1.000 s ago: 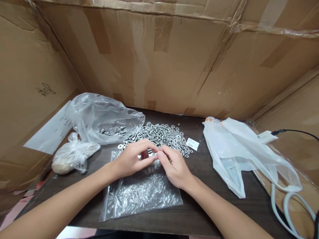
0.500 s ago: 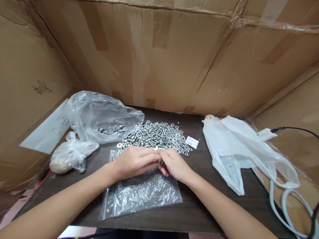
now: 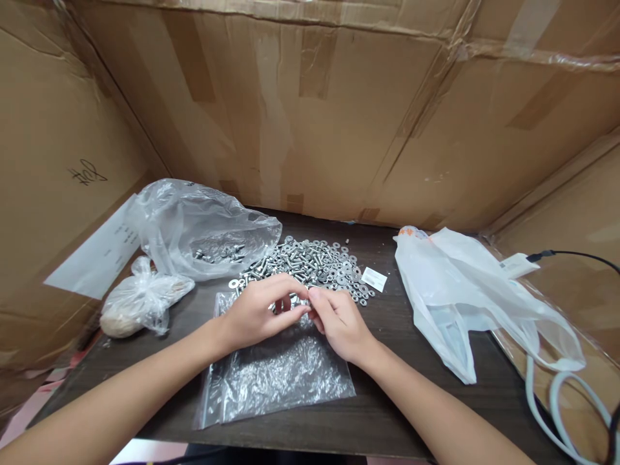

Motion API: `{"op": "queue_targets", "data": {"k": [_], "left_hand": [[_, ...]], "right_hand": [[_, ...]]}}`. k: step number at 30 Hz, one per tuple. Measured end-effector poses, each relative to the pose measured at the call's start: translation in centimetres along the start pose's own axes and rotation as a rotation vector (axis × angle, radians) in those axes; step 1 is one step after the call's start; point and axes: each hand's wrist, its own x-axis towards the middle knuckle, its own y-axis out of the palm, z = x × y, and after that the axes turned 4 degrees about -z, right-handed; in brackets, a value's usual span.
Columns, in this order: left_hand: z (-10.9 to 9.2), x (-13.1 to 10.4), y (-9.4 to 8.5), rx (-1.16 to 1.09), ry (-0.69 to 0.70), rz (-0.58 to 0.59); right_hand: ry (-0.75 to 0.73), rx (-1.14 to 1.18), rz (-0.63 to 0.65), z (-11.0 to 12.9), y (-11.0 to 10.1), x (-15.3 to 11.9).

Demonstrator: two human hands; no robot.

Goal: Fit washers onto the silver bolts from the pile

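My left hand (image 3: 264, 309) and my right hand (image 3: 339, 323) meet at their fingertips over the upper part of a clear zip bag (image 3: 290, 378). The left thumb and forefinger pinch at something too small to make out. The fingers of the right hand are curled, its thumb and forefinger closed on the same spot, and what they hold is hidden. Right behind the hands lies a pile of metal bolts (image 3: 303, 257), with flat washers and nuts (image 3: 346, 270) spread along its right side.
A large clear bag (image 3: 194, 226) with some bolts lies back left, beside a small knotted bag (image 3: 140, 300). A white label (image 3: 374, 279) lies right of the washers. A white plastic bag (image 3: 436, 278) and cable (image 3: 533, 394) are at right. Cardboard walls (image 3: 339, 129) surround the dark table (image 3: 387, 400).
The fingers of my left hand have arched and parted from the thumb, showing a gap between them. The fingertips of both hands still meet. The view has shifted slightly.
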Motion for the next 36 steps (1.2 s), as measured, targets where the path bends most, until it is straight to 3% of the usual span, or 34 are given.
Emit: {"op": "queue_targets", "data": {"k": [4,7,10,14,17,19,24,26,28,32,34,36], "left_hand": [[0.6,-0.3,-0.2,0.214,0.299,0.027],[0.7,-0.2,-0.3,0.266,0.334,0.086],[0.5,0.0,-0.2,0.127,0.151,0.087],[0.1,0.3,0.1,-0.13,-0.225,0.005],[0.0,0.3,0.2,-0.216,-0.328,-0.016],[0.0,0.2,0.2,-0.181,-0.258,-0.012],[0.1,-0.2,-0.1,0.018,0.146,0.021],[0.0,-0.2,-0.1,0.056,0.204,0.044],[0.0,-0.1,-0.2,0.005,0.115,0.057],[-0.1,0.3,-0.1,-0.193,-0.26,-0.002],[-0.2,0.4,0.0,-0.276,-0.385,-0.028],[-0.3,0.5,0.1,-0.325,-0.447,-0.027]], "right_hand": [[0.322,0.169,0.126,-0.8,0.3,0.3],[0.424,0.14,0.246,-1.0,0.0,0.6],[0.345,0.063,0.168,-0.6,-0.5,0.6],[-0.03,-0.087,0.014,0.4,-0.9,0.3],[-0.125,-0.124,0.0,0.6,-0.8,0.1],[-0.074,-0.071,0.01,0.3,-0.6,0.1],[0.29,0.137,0.141,-0.7,0.2,0.3],[0.367,0.134,0.178,-0.9,0.3,0.3],[0.314,0.101,0.12,-0.6,0.1,0.3],[-0.023,-0.01,-0.05,0.4,-0.6,0.1],[-0.123,-0.053,-0.056,0.7,-0.8,0.0],[-0.124,-0.032,-0.043,0.7,-0.8,0.0]]}}
